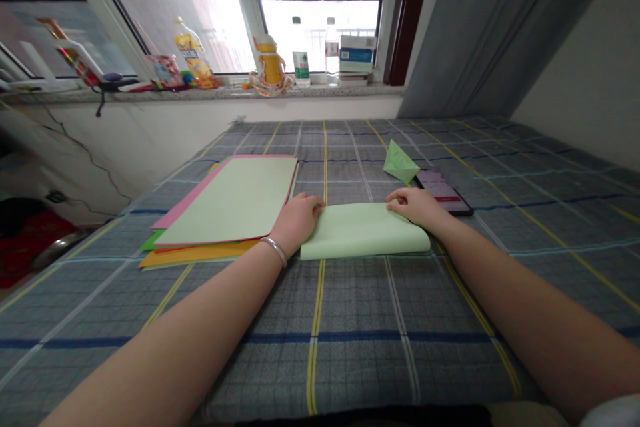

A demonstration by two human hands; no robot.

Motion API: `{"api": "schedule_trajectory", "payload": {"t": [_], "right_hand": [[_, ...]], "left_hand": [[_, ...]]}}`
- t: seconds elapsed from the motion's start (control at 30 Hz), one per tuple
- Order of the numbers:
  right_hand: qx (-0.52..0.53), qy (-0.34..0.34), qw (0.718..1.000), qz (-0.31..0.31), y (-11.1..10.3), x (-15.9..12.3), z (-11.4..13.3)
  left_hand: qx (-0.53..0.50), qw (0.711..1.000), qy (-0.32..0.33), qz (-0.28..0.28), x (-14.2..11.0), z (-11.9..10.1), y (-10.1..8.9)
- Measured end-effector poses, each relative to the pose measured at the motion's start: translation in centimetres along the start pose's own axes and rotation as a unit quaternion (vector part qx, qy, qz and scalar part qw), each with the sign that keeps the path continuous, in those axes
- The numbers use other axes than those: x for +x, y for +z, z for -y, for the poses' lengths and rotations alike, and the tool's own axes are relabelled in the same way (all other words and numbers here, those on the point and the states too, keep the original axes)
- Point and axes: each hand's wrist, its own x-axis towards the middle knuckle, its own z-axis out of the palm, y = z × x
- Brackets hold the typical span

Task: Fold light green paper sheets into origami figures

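Note:
A light green sheet of paper [363, 230] is bent over on itself in front of me, with a rounded, uncreased bend along its near side. My left hand [300, 217] grips its far left corner, fingers closed at the edge. At the far right corner my right hand [413, 205] pinches the paper between thumb and fingers. The layers' edges at the far side are partly hidden under my fingertips. Just beyond my right hand stands a folded green paper shape [400, 161] with a pointed top. A silver bangle [275, 250] circles my left wrist.
A stack of coloured paper [230, 200] lies left of my left hand, pale green on top. A phone [443, 192] rests by my right hand. Grey plaid cloth [360, 300] covers the surface. Bottles, a yellow cup [270, 67] and boxes [357, 55] line the windowsill.

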Motion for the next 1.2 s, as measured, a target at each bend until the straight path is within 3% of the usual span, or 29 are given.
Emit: {"api": "schedule_trajectory", "payload": {"t": [0.47, 0.57, 0.7, 0.8, 0.97, 1.07, 1.2], "right_hand": [[-0.053, -0.010, 0.999, -0.008, 0.2, 0.2, -0.1], [-0.060, -0.028, 0.998, -0.022, 0.4, 0.2, -0.3], [-0.042, -0.080, 0.995, -0.037, 0.5, 0.0, -0.7], [-0.032, -0.144, 0.989, -0.019, 0.6, 0.0, -1.0], [-0.064, -0.212, 0.975, 0.017, 0.2, 0.3, -1.0], [-0.094, -0.198, 0.975, 0.048, -0.8, 0.2, 0.1], [-0.170, -0.117, 0.972, 0.117, -1.9, -0.7, 3.2]], "left_hand": [[0.147, 0.989, 0.032, 0.000, -0.5, -1.1, -0.5], [0.152, 0.983, 0.097, -0.020, -0.4, -1.3, -0.8], [0.113, 0.963, 0.240, 0.050, 0.1, -1.6, -1.2], [0.110, 0.955, 0.261, 0.089, 0.4, -1.6, -1.3], [0.113, 0.950, 0.271, 0.102, 0.7, -1.4, -1.5], [0.116, 0.952, 0.261, 0.105, 0.6, -1.8, -1.8], [0.128, 0.959, 0.231, 0.102, 0.2, -2.9, -2.4]]}}
